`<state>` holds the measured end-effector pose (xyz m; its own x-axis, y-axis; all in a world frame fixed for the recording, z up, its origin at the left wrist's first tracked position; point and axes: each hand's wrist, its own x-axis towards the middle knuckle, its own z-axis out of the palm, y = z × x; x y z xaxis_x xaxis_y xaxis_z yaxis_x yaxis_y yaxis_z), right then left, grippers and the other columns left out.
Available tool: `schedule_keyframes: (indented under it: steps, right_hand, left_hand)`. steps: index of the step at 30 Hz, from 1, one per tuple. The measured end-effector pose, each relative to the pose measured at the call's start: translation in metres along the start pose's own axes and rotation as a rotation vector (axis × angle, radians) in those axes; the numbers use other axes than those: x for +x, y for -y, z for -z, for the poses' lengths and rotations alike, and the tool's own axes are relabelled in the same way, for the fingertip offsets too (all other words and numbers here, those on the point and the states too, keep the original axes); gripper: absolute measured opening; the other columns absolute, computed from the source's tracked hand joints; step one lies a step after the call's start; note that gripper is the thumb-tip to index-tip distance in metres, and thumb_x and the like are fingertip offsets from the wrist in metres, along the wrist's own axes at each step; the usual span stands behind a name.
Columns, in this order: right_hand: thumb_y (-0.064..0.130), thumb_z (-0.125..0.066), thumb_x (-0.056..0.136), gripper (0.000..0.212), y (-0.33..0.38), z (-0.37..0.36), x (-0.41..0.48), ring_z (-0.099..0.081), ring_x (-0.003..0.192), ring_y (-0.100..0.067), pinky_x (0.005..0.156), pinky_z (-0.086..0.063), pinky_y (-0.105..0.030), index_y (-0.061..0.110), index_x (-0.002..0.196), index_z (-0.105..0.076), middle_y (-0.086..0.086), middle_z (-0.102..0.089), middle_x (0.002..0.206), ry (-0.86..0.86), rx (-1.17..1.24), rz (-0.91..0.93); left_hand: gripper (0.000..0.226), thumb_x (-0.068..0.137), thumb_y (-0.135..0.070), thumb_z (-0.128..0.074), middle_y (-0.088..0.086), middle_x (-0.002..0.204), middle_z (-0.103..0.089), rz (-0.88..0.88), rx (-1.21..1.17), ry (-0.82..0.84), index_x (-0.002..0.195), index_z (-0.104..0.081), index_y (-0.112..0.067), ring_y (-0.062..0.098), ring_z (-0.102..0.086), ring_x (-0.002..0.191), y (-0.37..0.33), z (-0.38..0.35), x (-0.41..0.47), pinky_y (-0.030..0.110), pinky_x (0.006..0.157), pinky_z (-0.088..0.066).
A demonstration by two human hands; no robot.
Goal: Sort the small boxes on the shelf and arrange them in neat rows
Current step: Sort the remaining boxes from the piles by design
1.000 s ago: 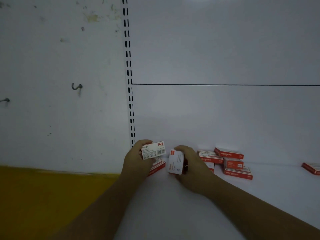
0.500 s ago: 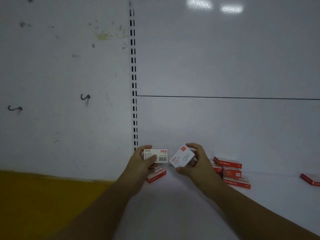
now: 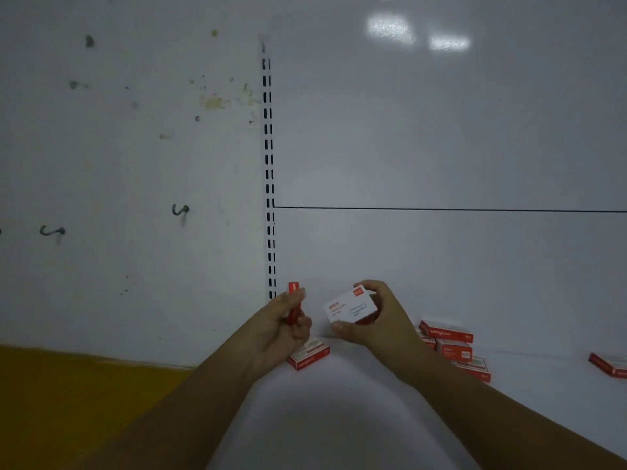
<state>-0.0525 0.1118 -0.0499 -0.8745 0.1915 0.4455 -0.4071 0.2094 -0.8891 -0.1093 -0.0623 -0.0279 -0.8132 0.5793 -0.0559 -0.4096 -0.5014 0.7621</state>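
Head view, lower centre: left hand (image 3: 283, 329) pinches a red box (image 3: 293, 301) edge-on; right hand (image 3: 380, 320) grips a white-faced box (image 3: 349, 305) above the shelf (image 3: 339, 418).

Left hand (image 3: 283, 325) pinching a red box (image 3: 293, 301) edge-on, right hand (image 3: 380, 320) holding a tilted white box (image 3: 349, 305), more boxes (image 3: 453, 347) on the white shelf (image 3: 339, 418)
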Motion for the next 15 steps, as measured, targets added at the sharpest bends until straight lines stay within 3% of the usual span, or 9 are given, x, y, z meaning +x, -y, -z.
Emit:
schedule_keyframes:
  steps: [3,7,11,15]
  right_hand:
    - [0.014,-0.085,0.062,0.055,0.007,-0.002,0.000,-0.063,0.095,-0.016,0.069,-0.058,-0.027,0.030,0.098,-0.047,0.003,-0.062,0.102,-0.036,-0.008,-0.007]
    - [0.013,-0.085,0.062,0.058,0.012,-0.003,-0.003,-0.062,0.097,-0.019,0.070,-0.059,-0.028,0.033,0.098,-0.044,0.003,-0.060,0.102,-0.056,-0.034,0.010]
    - [0.013,-0.085,0.062,0.057,0.014,-0.006,-0.009,-0.061,0.095,-0.012,0.064,-0.055,-0.018,0.035,0.101,-0.050,0.006,-0.062,0.099,-0.043,-0.069,0.060]
    - [0.015,-0.087,0.060,0.048,0.015,-0.011,-0.013,-0.064,0.085,-0.008,0.057,-0.052,-0.016,0.027,0.091,-0.052,0.007,-0.064,0.090,-0.044,-0.099,0.050]
  left_hand:
    - [0.033,0.064,-0.017,-0.069,0.011,0.077,-0.051,-0.005,0.006,-0.008,0.088,-0.047,-0.011,0.015,-0.045,0.062,-0.002,-0.001,-0.006,0.021,0.054,-0.038]
    - [0.048,0.069,-0.028,-0.061,0.020,0.106,-0.050,0.032,-0.086,0.037,0.111,-0.055,-0.006,0.023,-0.051,0.078,-0.002,-0.002,-0.015,0.030,0.075,-0.042]
    - [0.050,0.078,-0.037,-0.058,0.026,0.127,-0.050,0.055,-0.154,0.070,0.119,-0.056,-0.008,0.025,-0.052,0.087,0.003,-0.005,-0.019,0.031,0.073,-0.050]
    - [0.049,0.082,-0.040,-0.049,0.029,0.120,-0.057,0.107,-0.189,0.122,0.119,-0.055,-0.007,0.037,-0.057,0.106,0.009,-0.003,-0.021,0.032,0.071,-0.050]
